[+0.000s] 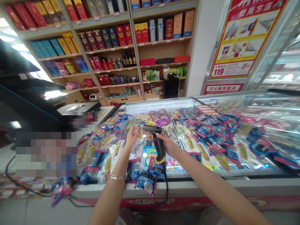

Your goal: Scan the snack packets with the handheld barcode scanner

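Observation:
My right hand (pixel 166 142) is wrapped round the grip of a black and yellow barcode scanner (pixel 159 147), whose head points left and whose cord hangs over the front edge. Just left of the scanner head, my left hand (pixel 132 135) pinches a clear plastic packet (pixel 138 130); its contents are too blurred to make out. A silver bangle (pixel 117 177) circles my left wrist. Below both hands, blue and pink snack packets (pixel 147 180) lie in a loose heap on the glass top of the freezer (pixel 211 182).
More blue packets (pixel 217 128) and clear packets (pixel 92 150) are spread to both sides. A counter (pixel 106 114) stands at the left, with a dark monitor (pixel 28 93) close by. Shelves (pixel 112 48) of boxes and bottles line the back wall. A red poster (pixel 246 40) hangs at right.

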`<control>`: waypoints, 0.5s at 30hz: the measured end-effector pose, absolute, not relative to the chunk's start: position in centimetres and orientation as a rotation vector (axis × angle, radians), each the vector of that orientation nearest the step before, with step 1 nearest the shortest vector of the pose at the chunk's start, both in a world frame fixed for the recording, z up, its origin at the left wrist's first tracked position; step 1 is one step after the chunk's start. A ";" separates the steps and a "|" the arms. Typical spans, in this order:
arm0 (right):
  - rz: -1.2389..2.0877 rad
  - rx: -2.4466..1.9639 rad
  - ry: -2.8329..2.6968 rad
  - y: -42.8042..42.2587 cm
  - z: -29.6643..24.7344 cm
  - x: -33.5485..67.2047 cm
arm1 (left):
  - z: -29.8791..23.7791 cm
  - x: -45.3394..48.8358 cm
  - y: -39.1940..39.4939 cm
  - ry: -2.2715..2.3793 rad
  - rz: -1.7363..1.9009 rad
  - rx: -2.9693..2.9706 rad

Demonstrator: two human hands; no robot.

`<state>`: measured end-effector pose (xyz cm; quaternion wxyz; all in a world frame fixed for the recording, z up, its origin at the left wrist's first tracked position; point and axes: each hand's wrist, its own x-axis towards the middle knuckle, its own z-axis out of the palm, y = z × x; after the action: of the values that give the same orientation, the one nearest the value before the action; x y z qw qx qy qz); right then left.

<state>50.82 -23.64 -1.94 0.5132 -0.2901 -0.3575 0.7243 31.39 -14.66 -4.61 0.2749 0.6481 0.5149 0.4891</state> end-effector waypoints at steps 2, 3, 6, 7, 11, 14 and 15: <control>1.752 -0.662 -0.850 -23.5 -2.2 50.9 | -4.8 31.4 -14.6 1.367 1.331 1.742; 1.754 -0.651 -0.845 -23.5 -2.2 50.9 | -4.9 31.4 -14.5 1.345 1.333 1.740; 1.757 -0.633 -0.840 -23.5 -2.2 50.9 | -5.0 31.4 -14.4 1.319 1.313 1.746; 1.756 -0.631 -0.840 -23.5 -2.2 50.9 | -5.0 31.4 -14.4 1.314 1.303 1.751; 1.748 -0.636 -0.835 -23.6 -2.1 50.9 | -4.8 31.4 -14.5 1.283 1.257 1.810; 1.746 -0.639 -0.833 -23.5 -2.2 50.8 | -4.5 31.5 -14.6 1.254 1.239 1.869; 1.745 -0.640 -0.835 -23.5 -2.2 50.8 | -4.5 31.5 -14.7 1.253 1.234 1.882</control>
<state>50.83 -23.52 -2.19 0.5242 -0.2675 -0.3489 0.7293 31.50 -14.67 -4.48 0.2793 0.7016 0.4671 0.4599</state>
